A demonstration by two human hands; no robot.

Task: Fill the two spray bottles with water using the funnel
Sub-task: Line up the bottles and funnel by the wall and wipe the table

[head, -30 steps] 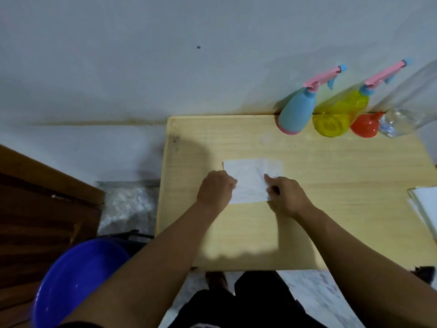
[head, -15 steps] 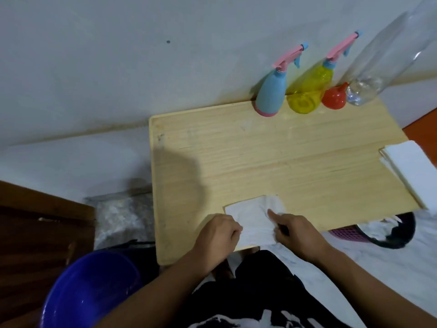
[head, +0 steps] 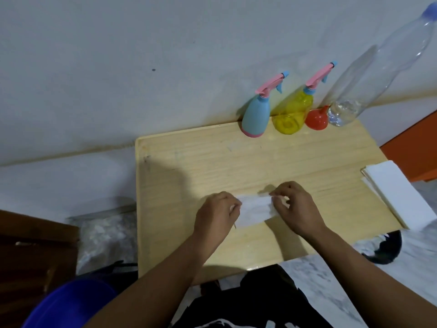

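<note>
Left hand [head: 216,213] and right hand [head: 295,207] each pinch an end of the white tissue [head: 254,209] with curled fingers, mid-tabletop [head: 179,185]; half a second ago it sat at the near edge. Open wood on all sides. Tissue stack [head: 399,192] overhangs the right edge. Against the wall: blue spray bottle [head: 256,116], yellow spray bottle [head: 292,114], red funnel [head: 316,119], clear water bottle [head: 378,67].

Both forearms reached forward from the lower edge of the view, bare to the wrist, converging toward the middle; the left hand [head: 216,213] lay knuckles-up with its fingers curled, pinching the left edge of a white tissue [head: 254,209]; the right hand [head: 295,207] sat just opposite, fingers bent and thumb tucked, pinching the tissue's right edge; the two hands stood close together, not touching.
</note>
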